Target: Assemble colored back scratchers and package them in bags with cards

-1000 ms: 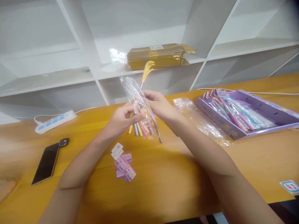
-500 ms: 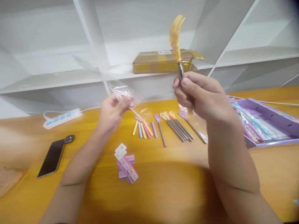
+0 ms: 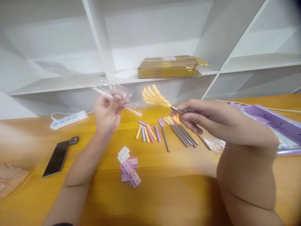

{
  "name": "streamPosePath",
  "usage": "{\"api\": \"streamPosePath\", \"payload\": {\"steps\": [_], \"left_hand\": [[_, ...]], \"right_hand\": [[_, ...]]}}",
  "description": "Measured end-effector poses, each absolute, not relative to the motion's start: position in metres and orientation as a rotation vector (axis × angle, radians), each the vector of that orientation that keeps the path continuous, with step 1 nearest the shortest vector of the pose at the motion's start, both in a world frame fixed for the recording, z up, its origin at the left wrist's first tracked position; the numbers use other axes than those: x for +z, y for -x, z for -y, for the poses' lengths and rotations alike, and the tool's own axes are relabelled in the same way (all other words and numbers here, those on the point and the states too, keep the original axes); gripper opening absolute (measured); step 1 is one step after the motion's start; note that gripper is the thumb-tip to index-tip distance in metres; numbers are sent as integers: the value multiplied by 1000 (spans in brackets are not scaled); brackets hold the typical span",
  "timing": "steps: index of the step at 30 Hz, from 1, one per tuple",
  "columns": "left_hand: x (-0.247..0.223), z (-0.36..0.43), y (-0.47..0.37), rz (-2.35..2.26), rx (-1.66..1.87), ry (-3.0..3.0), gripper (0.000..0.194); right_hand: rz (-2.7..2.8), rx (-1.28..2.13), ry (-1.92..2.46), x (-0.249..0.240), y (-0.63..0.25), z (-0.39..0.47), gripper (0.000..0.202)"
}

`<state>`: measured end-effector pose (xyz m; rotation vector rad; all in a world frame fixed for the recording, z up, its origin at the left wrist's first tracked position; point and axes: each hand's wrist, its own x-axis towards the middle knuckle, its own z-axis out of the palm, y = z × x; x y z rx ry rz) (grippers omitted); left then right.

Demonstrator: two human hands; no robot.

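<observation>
A clear plastic bag is pinched in my left hand, raised over the back of the table. My right hand grips the metal rod of a back scratcher with a yellow hand-shaped head; the head points left toward the bag, apart from it. Below, more back scratchers with metal rods lie side by side, their heads yellow, pink and purple. A purple-headed one lies a little apart on their left. Several coloured tubes in yellow, blue, pink and purple lie left of these.
Pink printed cards and white labels lie on the wooden table. Left are a phone, a small dark device and a power strip. A purple box stands right. A taped carton sits on the shelf.
My right hand has lowered and turned, swinging the yellow head from upright to pointing left, nearer the bag. My left hand still holds the bag, tilted differently.
</observation>
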<state>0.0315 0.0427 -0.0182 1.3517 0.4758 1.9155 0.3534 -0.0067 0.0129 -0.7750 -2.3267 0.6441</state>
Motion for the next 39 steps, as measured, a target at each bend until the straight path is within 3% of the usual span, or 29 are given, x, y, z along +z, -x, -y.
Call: {"api": "streamPosePath", "payload": {"steps": [8, 27, 39], "left_hand": [[-20, -41, -36, -407, 1954, -1453, 54], [-25, -35, -40, -532, 1810, -1394, 63], [-29, -34, -45, -462, 1740, -1356, 50]], "right_hand": [[2477, 743, 811, 5, -339, -5, 45], [2388, 590, 721, 9, -335, -14, 38], [2376, 530, 739, 12, -334, -13, 41]]}}
